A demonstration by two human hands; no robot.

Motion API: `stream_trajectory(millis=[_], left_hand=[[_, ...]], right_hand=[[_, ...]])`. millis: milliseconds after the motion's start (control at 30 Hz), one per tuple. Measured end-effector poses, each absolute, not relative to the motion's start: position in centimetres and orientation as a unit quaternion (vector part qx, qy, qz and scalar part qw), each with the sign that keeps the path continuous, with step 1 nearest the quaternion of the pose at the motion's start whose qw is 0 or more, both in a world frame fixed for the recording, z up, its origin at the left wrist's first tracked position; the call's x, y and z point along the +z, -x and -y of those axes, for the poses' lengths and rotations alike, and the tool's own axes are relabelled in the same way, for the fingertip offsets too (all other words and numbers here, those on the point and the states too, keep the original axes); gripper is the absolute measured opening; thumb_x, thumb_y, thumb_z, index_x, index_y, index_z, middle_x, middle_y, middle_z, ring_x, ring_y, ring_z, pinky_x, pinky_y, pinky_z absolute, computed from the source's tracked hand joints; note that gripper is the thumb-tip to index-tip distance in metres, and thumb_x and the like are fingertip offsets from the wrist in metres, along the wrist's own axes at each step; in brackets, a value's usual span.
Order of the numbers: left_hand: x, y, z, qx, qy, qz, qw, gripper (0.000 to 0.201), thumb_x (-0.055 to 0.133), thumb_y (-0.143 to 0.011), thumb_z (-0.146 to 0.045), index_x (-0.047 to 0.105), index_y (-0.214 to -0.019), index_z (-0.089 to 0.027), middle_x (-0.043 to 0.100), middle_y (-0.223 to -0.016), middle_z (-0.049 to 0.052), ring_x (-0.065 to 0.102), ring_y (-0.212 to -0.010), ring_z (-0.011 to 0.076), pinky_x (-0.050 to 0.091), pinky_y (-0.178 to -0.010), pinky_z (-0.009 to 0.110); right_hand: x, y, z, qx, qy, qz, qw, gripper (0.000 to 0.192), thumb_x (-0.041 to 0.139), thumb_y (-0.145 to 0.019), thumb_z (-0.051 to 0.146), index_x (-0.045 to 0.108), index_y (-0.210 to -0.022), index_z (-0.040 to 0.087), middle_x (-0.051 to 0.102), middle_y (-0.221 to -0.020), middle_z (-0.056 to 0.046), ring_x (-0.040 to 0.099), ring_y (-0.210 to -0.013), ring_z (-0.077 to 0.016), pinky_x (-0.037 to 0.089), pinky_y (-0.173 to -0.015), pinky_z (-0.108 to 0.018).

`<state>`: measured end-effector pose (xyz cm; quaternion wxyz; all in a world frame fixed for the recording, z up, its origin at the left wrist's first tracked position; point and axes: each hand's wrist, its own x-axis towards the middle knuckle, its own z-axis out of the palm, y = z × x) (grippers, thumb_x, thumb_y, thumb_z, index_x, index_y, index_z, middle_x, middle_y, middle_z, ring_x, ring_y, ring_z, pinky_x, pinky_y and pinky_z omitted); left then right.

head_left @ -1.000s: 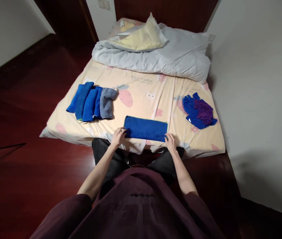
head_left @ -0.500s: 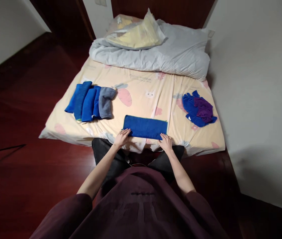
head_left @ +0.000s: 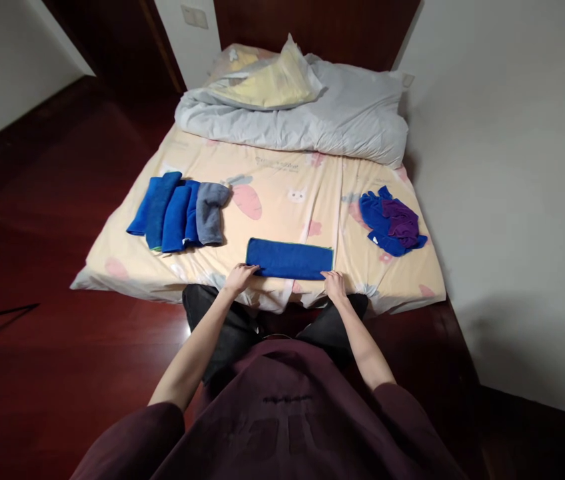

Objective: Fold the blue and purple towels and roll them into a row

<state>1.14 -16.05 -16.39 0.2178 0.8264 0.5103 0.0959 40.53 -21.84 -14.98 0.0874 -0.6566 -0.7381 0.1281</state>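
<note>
A blue towel [head_left: 290, 259] with green edging lies folded into a long flat strip near the front edge of the bed. My left hand [head_left: 241, 277] grips its near left corner, fingers closed on the cloth. At the near right corner, my right hand [head_left: 334, 285] pinches the same towel. To the left lies a row of folded blue towels [head_left: 175, 213] with a grey towel [head_left: 210, 213] at its right end. On the right sits a crumpled heap of blue cloths [head_left: 376, 213] with a purple cloth [head_left: 401, 223] on top.
The bed [head_left: 272, 193] wears a cream sheet printed with carrots and rabbits. A rolled grey-white quilt [head_left: 352, 113] and a yellow pillow [head_left: 282, 83] rest at its head. A white wall [head_left: 507, 167] stands on the right; dark red floor [head_left: 77, 347] spreads out on the left.
My fingers, which lay over the towel's near corners, are now drawn in and closed at its near edge. The view has shifted slightly.
</note>
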Motion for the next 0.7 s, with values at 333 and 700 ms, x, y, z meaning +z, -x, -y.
stream_trajectory(millis=[333, 700], left_hand=[[-17.5, 1.5, 16.1, 0.269, -0.679, -0.559, 0.392, 0.033, 0.063, -0.077, -0.028, 0.076, -0.106, -0.019, 0.076, -0.115, 0.008, 0.070, -0.109, 0.0262, 0.051, -0.102, 0.036], [-19.4, 0.7, 17.2, 0.389, -0.577, -0.600, 0.396, 0.041, 0.065, -0.078, -0.052, 0.071, -0.100, -0.017, 0.075, -0.095, 0.008, 0.068, -0.087, 0.0235, 0.055, -0.084, 0.035]], right_hand=[[-17.3, -41.9, 23.5, 0.269, 0.670, 0.606, 0.334, 0.034, 0.057, -0.080, 0.016, 0.078, -0.106, 0.019, 0.077, -0.112, -0.009, 0.070, -0.108, -0.0237, 0.051, -0.104, -0.038], [-19.2, -42.7, 23.3, 0.333, 0.654, 0.490, 0.471, 0.038, 0.072, -0.075, 0.045, 0.079, -0.098, 0.015, 0.079, -0.097, -0.011, 0.072, -0.089, -0.0269, 0.058, -0.085, -0.039]])
